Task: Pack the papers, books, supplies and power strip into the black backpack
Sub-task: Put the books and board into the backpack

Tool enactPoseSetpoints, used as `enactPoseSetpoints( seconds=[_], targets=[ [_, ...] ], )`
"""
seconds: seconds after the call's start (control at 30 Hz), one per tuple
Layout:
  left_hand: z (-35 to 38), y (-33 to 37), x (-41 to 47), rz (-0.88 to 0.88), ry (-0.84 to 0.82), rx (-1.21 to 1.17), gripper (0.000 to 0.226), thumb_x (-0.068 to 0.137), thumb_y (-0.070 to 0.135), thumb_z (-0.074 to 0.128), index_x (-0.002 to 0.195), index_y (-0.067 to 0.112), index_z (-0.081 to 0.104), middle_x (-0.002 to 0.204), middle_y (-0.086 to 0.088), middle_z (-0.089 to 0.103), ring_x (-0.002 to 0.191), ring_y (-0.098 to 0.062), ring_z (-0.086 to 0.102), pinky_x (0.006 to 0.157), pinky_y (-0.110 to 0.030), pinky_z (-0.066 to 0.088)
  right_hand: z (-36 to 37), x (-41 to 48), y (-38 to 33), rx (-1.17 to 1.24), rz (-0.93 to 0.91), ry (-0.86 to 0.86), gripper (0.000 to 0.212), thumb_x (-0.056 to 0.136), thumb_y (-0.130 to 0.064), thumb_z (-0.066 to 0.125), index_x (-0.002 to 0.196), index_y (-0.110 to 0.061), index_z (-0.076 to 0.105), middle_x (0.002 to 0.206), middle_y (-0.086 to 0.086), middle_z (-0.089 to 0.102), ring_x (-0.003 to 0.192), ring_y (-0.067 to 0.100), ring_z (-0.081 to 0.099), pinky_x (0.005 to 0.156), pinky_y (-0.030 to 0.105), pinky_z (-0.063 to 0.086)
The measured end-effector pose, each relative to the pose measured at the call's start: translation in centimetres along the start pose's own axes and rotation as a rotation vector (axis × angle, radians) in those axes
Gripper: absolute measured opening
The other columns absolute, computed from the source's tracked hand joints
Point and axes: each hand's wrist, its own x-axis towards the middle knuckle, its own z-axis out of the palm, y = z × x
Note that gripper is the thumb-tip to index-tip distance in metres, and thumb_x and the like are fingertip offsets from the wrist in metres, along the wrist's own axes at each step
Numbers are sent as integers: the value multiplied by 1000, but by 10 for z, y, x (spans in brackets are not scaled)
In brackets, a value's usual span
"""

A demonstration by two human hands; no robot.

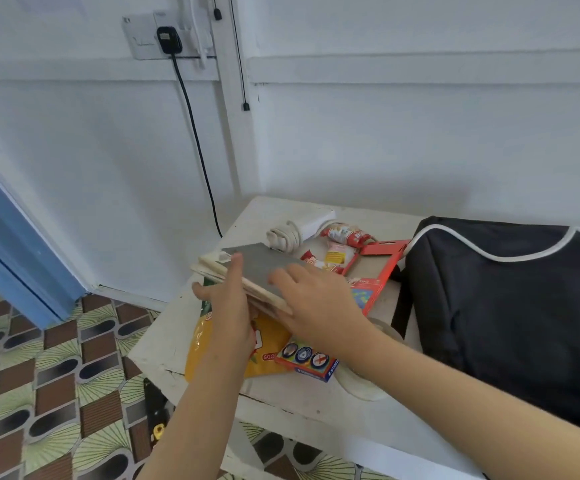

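both hands on the stack of books and papers (pixel 264 271), grey cover on top, over the yellow packet (pixel 233 355) at the left end of the table (pixel 163 344). can't tell if it rests on the packet or is lifted. left hand (pixel 229 306) grips the stack's left edge: thumb on the cover, fingers underneath. right hand (pixel 316 303) lies on top, fingers near straight, pressing down. black backpack (pixel 489 306) sits at the table's right, apart from the stack; its opening isn't visible from here. power strip (pixel 302 226) with coiled cord lies behind the stack, untouched, beside red snack wrappers (pixel 344 233) and a red box (pixel 382 268).

my read: step 1, squaring the stack, nothing packed yet. to do it well:
- tap edges flush
- keep top pressure so loose sheets don't fan
- hook the right thumb under before lifting
- carry level, clear of the red box
- open the bag first
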Motion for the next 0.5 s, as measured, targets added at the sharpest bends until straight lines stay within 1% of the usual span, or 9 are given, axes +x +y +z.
enactPoseSetpoints(
  seconds=[0.03, 0.1, 0.13, 0.17, 0.23, 0.3, 0.33, 0.4, 0.5],
  targets=[
    [0, 1, 1, -12, 3, 65, 90, 81, 28, 71, 144, 24, 5, 122, -15, 49, 106, -32, 54, 88, -48, 50, 6, -6, -4, 10, -23, -20, 30, 82, -44, 53, 85, -15, 59, 68, -2, 56, 52, 16, 51, 37, 26, 35],
    [-1, 0, 2, 4, -16, 181, 74, 81, 6, 67, 137, 11, 19, 115, -20, 53, 97, -31, 58, 75, -42, 53, 12, -15, -6, 50, -24, -49, 39, 82, -55, 51, 90, -17, 58, 69, -3, 55, 57, 15, 51, 41, 29, 39],
    [-3, 0, 4, 16, -23, 207, 67, 81, -3, 63, 134, 10, 23, 113, -21, 54, 96, -32, 59, 74, -43, 54, 12, -17, -6, 76, -10, -71, 43, 83, -58, 47, 93, -18, 58, 70, -4, 56, 59, 14, 52, 44, 29, 40],
    [-6, 0, 6, 30, -35, 215, 64, 81, -8, 59, 133, 9, 25, 113, -21, 54, 96, -33, 59, 76, -45, 54, 10, -18, -6, 114, 20, -93, 45, 85, -59, 45, 99, -19, 58, 74, -4, 58, 64, 13, 53, 48, 28, 43],
    [-12, 2, 10, 76, -87, 214, 59, 81, -11, 56, 130, 9, 31, 113, -20, 57, 95, -32, 61, 78, -46, 54, 5, -16, -1, 243, 161, -118, 43, 89, -53, 45, 116, -21, 55, 95, -3, 62, 84, 13, 57, 65, 26, 45],
    [-18, 6, 11, 136, -155, 201, 56, 83, -12, 52, 130, 13, 35, 110, -13, 59, 93, -27, 61, 72, -41, 54, 1, -10, 8, 369, 334, -114, 45, 92, -44, 48, 132, -22, 44, 120, -1, 57, 108, 14, 52, 81, 23, 39],
    [-21, 9, 11, 168, -186, 197, 57, 84, -12, 51, 131, 17, 36, 111, -10, 59, 94, -24, 61, 71, -38, 53, -1, -6, 14, 416, 404, -110, 47, 93, -40, 49, 136, -22, 39, 126, 1, 54, 115, 15, 48, 85, 23, 37],
    [-28, 15, 12, 249, -233, 220, 62, 85, -11, 51, 134, 25, 37, 114, -5, 60, 99, -22, 61, 76, -40, 53, -6, 5, 25, 514, 519, -116, 51, 94, -34, 50, 140, -22, 32, 132, 4, 51, 122, 18, 46, 91, 26, 37],
    [-36, 29, 12, 350, -297, 257, 67, 85, -11, 52, 135, 30, 39, 118, -2, 62, 105, -21, 61, 85, -45, 53, -8, 21, 36, 656, 670, -208, 59, 93, -31, 53, 144, -21, 24, 138, 8, 47, 122, 20, 47, 94, 29, 38]
  ],
)
